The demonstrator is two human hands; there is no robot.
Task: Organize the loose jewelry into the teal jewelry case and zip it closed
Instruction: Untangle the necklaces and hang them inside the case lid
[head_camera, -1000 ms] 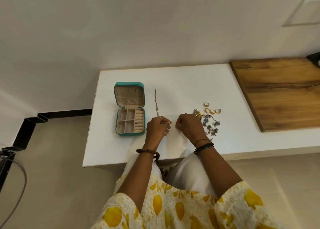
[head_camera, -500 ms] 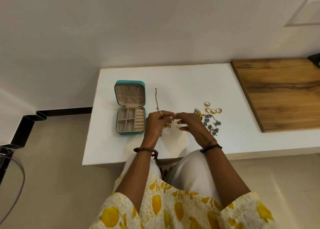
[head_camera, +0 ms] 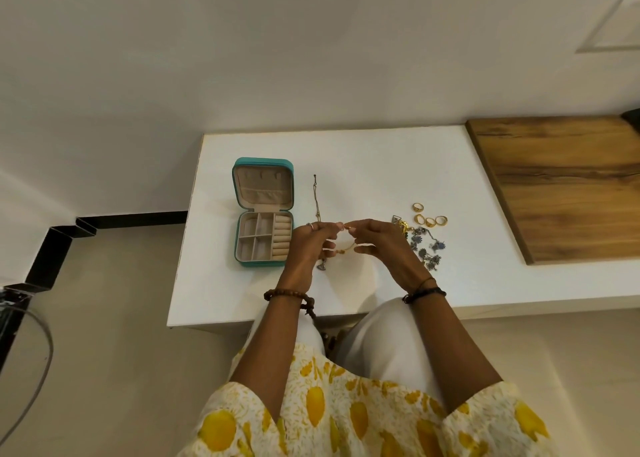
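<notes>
Together, both hands (head_camera: 346,245) around a bangle (head_camera: 349,247).

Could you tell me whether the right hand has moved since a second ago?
Yes. The right hand has shifted left, away from the gold rings, to meet the left hand near the teal jewelry case.

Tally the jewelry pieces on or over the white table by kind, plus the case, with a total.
Gold rings: 4
Thin chain lying flat: 1
Gold chain held between left hand and right hand: 1
Silver-blue charm piece: 1
Teal jewelry case, open: 1
Total: 8
</notes>
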